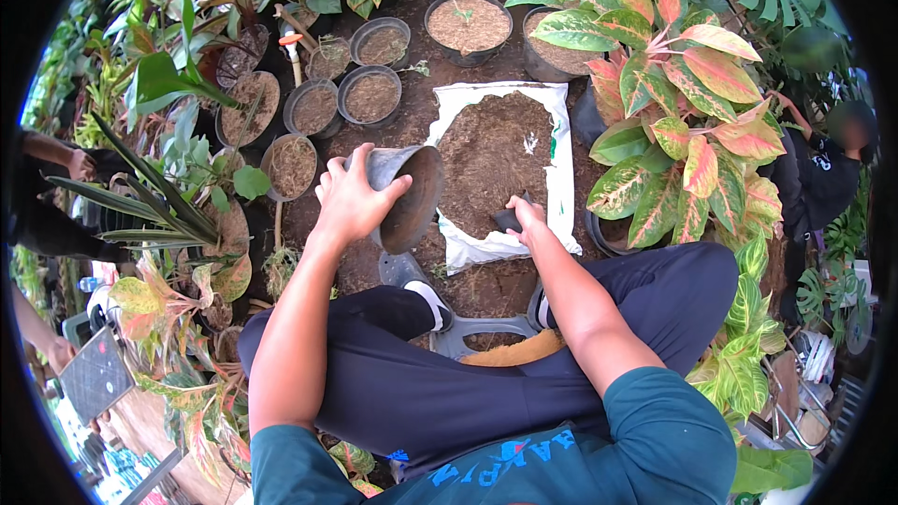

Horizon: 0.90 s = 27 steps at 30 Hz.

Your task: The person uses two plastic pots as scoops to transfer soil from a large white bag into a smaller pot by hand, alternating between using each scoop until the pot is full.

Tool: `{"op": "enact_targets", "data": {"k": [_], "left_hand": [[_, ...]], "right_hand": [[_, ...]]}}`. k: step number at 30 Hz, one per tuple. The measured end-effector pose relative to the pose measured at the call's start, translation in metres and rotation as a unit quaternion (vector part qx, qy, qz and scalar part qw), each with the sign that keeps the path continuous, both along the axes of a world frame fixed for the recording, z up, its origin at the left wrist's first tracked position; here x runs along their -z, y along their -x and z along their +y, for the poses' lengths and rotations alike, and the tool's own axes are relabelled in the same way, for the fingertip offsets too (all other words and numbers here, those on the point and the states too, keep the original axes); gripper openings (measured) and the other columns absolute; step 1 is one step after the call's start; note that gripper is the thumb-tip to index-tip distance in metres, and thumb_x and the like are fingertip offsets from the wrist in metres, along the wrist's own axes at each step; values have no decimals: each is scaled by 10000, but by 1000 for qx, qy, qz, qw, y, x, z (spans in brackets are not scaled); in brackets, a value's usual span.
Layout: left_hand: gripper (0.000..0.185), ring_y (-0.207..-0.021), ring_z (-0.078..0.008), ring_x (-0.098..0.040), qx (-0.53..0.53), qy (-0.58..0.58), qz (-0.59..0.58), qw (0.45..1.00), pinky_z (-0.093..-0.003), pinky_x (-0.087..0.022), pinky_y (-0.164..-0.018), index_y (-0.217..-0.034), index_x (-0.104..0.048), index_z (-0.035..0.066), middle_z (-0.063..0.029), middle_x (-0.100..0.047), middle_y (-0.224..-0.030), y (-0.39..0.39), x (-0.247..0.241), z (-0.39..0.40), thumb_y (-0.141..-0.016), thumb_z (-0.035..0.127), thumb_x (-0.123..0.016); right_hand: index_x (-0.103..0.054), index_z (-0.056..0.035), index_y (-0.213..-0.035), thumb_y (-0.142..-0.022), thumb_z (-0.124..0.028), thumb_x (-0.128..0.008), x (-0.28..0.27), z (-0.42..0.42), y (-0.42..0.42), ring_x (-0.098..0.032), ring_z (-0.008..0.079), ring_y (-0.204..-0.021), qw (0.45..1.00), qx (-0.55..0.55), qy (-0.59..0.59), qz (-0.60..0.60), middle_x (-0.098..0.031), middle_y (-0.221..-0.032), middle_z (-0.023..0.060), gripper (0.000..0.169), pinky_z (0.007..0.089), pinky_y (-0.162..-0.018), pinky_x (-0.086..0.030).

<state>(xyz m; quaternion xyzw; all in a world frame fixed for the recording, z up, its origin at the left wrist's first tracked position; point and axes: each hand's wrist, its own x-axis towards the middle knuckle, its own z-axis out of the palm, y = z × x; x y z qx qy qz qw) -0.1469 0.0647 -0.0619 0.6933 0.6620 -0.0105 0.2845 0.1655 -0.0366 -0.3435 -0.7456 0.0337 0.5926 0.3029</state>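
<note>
My left hand (359, 200) grips a black plastic plant pot (414, 203) by its side, thumb near the rim. The pot is tilted, its mouth facing right towards an open white sack (484, 252). Brown potting soil (491, 147) fills the sack, which lies on the ground before my feet. At the sack's near right part, my right hand (527, 217) holds a small dark scoop-like piece (506, 216) against the soil. The exact shape of that piece is partly hidden by my fingers and the soil.
Soil-filled pots (372, 95) stand beyond and left of the sack. A large pink-and-green aglaonema (673, 84) leans in on the right. A spiky potted plant (175, 214) is at left. Other people are at the far left and by the right edge, one a person in black (817, 175).
</note>
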Motion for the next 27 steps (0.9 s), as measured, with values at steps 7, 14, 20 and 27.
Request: {"op": "enact_targets", "data": {"k": [7, 14, 20, 27], "left_hand": [[963, -1448, -500, -397, 36, -3, 6, 999, -573, -301, -1210, -1607, -435, 163, -334, -434, -1514, -27, 3, 19, -843, 668, -732], [952, -1429, -490, -446, 75, -8, -1, 997, -568, -307, -1216, -1626, -412, 197, -318, -448, -1523, -59, 10, 53, -855, 669, -711], [987, -1440, -522, -407, 54, 9, -24, 998, -584, -310, -1205, -1624, -404, 159, -346, -401, -1544, -66, 22, 86, -829, 643, -734], [999, -1449, -531, -389, 23, 26, -9, 999, -587, -293, -1214, -1626, -398, 152, -349, -392, -1547, -55, 43, 104, -822, 634, -746]], "right_hand": [[-435, -128, -1551, -697, -402, -864, -54, 24, -12, -537, 431, -1337, 901, -188, 65, -384, -534, -1452, 271, 994, 520, -1066, -516], [-389, -81, -1565, -704, -254, -947, -117, 28, -2, -491, 431, -1269, 733, -373, -115, -556, -462, -1418, 260, 1041, 513, -1047, -502], [-398, -74, -1578, -704, -187, -931, -116, 39, -4, -491, 423, -1263, 660, -389, -172, -619, -456, -1452, 242, 1030, 501, -1057, -470], [-351, -77, -1581, -702, -162, -954, -78, 70, -49, -470, 437, -1318, 724, -335, -113, -592, -461, -1434, 240, 1069, 496, -1138, -444]]}}
